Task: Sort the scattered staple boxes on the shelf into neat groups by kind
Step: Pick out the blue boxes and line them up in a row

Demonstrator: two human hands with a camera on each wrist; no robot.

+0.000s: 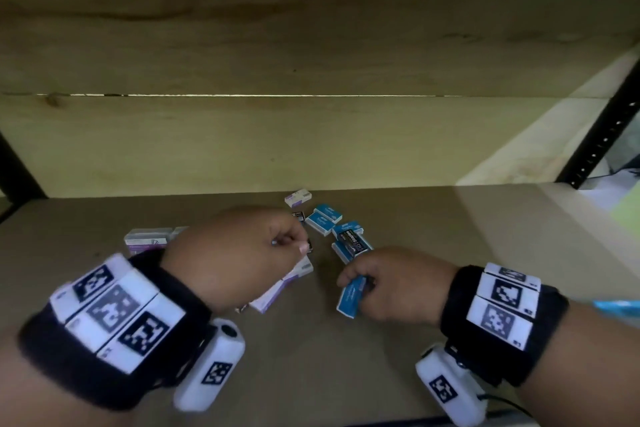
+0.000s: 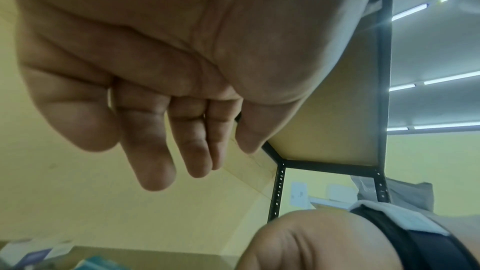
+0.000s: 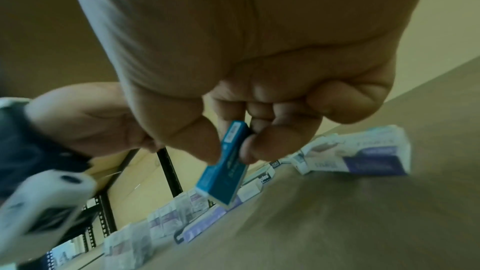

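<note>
My right hand (image 1: 356, 282) pinches a blue staple box (image 1: 350, 298) between thumb and fingers, lifted just off the brown shelf (image 1: 467, 225); the right wrist view shows the same blue box (image 3: 223, 180) tilted in the pinch of that hand (image 3: 231, 151). Several more blue boxes (image 1: 327, 218) lie clustered just beyond it. My left hand (image 1: 298, 244) hovers over a purple-and-white box (image 1: 277, 293). In the left wrist view its fingers (image 2: 155, 161) hang loosely curled and hold nothing. More purple-and-white boxes (image 1: 149, 239) sit at the left, and one (image 1: 298, 198) lies at the back.
A wooden back wall (image 1: 311, 135) closes the shelf behind the boxes. A black perforated upright (image 1: 602, 139) stands at the right rear corner. In the right wrist view a row of purple-and-white boxes (image 3: 168, 219) runs along the shelf.
</note>
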